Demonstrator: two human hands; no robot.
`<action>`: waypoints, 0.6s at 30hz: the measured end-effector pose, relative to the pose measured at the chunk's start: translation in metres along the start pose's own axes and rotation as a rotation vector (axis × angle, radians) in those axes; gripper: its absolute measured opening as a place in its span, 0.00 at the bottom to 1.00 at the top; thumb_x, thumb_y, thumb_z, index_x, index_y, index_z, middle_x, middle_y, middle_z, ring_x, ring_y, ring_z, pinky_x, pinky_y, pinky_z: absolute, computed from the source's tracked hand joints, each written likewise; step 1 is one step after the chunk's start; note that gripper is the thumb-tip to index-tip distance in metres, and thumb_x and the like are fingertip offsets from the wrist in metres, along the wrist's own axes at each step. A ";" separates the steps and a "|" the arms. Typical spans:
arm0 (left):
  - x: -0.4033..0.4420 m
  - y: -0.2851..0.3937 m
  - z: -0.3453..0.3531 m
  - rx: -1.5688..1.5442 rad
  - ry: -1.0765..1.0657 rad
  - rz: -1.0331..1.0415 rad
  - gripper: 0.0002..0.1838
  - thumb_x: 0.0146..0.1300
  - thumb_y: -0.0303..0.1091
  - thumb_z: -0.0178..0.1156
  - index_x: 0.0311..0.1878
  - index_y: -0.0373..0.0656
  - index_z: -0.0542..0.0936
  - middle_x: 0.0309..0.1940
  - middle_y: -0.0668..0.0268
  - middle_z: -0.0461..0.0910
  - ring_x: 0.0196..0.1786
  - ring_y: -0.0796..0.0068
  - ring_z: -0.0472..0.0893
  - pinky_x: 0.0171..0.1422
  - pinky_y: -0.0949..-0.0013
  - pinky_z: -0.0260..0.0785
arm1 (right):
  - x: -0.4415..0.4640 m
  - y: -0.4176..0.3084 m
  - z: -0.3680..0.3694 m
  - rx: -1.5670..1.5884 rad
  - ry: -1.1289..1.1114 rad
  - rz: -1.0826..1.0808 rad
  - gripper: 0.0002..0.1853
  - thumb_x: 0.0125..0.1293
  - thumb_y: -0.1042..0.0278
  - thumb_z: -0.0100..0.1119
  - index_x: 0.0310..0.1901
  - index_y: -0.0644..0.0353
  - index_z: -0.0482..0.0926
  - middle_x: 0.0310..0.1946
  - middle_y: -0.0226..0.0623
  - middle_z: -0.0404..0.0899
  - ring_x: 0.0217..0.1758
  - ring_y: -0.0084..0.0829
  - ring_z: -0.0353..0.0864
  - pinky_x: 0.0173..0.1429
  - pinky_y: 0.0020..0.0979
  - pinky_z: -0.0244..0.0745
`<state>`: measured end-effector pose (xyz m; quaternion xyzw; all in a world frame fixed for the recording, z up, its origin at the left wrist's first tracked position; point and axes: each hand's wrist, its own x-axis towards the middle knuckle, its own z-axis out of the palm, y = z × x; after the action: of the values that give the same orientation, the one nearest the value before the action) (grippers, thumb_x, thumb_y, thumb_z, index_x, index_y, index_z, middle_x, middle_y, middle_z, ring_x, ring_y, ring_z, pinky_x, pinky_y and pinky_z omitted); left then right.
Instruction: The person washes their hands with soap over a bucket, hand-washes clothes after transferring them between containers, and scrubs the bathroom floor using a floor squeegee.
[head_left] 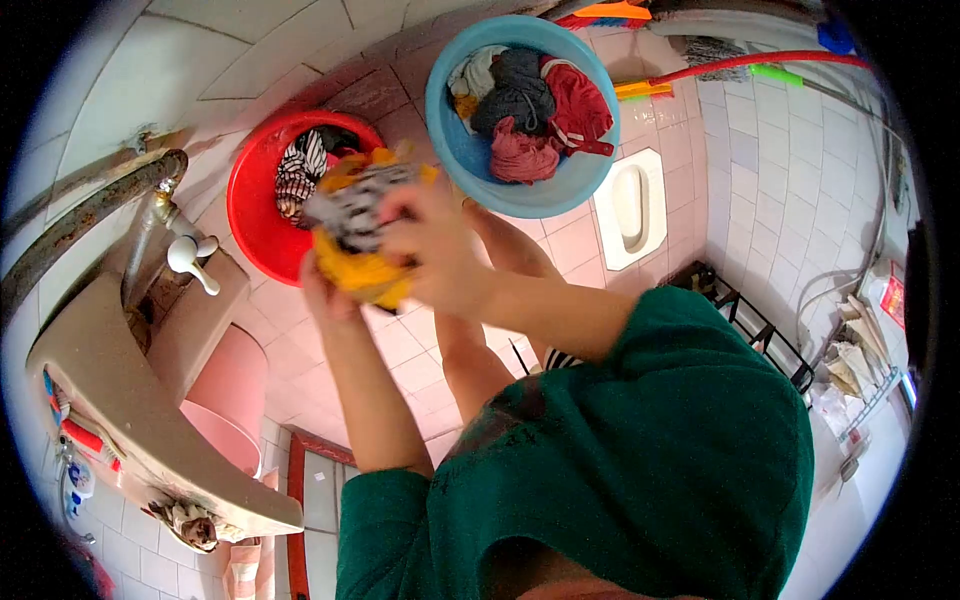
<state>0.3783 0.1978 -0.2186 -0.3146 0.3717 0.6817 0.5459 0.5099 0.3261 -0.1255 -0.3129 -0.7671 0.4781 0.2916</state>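
Both hands grip a bunched yellow garment with a black-and-white pattern (372, 212), blurred by motion. My right hand (435, 245) is closed on its right side, fingers curled over the patterned part. From below and to the left, my left hand (330, 292) holds the yellow edge; some of its fingers are hidden by the cloth. The garment is over the right side of a red basin (252, 215), which has dark and striped clothes (300, 172) in it. A blue basin (465, 185) beyond my right hand contains grey, red and white clothes (518, 100).
A squat toilet (632, 210) is set in the pink tiled floor right of the blue basin. On the left are a sink (130, 400), a white tap (190, 260) and a pink bucket (230, 395). A black metal rack (750, 325) stands at the right.
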 end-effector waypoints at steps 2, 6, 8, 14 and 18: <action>-0.004 0.037 -0.009 0.044 0.039 0.257 0.21 0.57 0.38 0.43 0.52 0.38 0.66 0.54 0.54 0.65 0.55 0.55 0.65 0.59 0.53 0.58 | 0.006 0.004 0.045 0.031 -0.127 -0.038 0.10 0.37 0.73 0.60 0.24 0.57 0.69 0.42 0.42 0.66 0.41 0.41 0.68 0.44 0.33 0.64; -0.003 0.067 -0.030 0.282 0.600 0.432 0.18 0.57 0.41 0.45 0.48 0.40 0.66 0.45 0.56 0.66 0.50 0.58 0.66 0.55 0.55 0.61 | 0.009 0.028 0.058 0.004 -0.331 0.186 0.23 0.40 0.72 0.60 0.43 0.55 0.71 0.55 0.47 0.58 0.57 0.47 0.60 0.58 0.36 0.60; 0.012 0.065 -0.059 0.303 0.361 0.230 0.18 0.57 0.40 0.48 0.47 0.39 0.66 0.49 0.55 0.63 0.50 0.60 0.66 0.53 0.58 0.62 | 0.015 0.053 0.015 -0.142 -0.159 0.230 0.20 0.42 0.71 0.58 0.42 0.53 0.72 0.53 0.44 0.62 0.56 0.42 0.63 0.56 0.36 0.61; 0.050 -0.042 -0.070 0.252 0.147 -0.042 0.11 0.56 0.36 0.52 0.39 0.39 0.70 0.35 0.57 0.73 0.40 0.62 0.74 0.44 0.64 0.68 | -0.045 0.201 -0.079 -1.080 -0.172 0.673 0.34 0.35 0.64 0.65 0.49 0.47 0.65 0.47 0.47 0.65 0.50 0.48 0.66 0.52 0.41 0.63; 0.044 -0.111 -0.001 0.232 0.170 -0.140 0.12 0.56 0.33 0.53 0.42 0.40 0.69 0.35 0.58 0.73 0.39 0.62 0.73 0.43 0.66 0.68 | -0.047 0.226 -0.093 -0.893 -0.441 0.819 0.42 0.29 0.60 0.68 0.53 0.44 0.61 0.44 0.44 0.68 0.46 0.43 0.71 0.47 0.36 0.68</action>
<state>0.4781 0.2338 -0.2744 -0.3313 0.4701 0.5653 0.5913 0.6542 0.4201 -0.3049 -0.5660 -0.7527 0.2384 -0.2371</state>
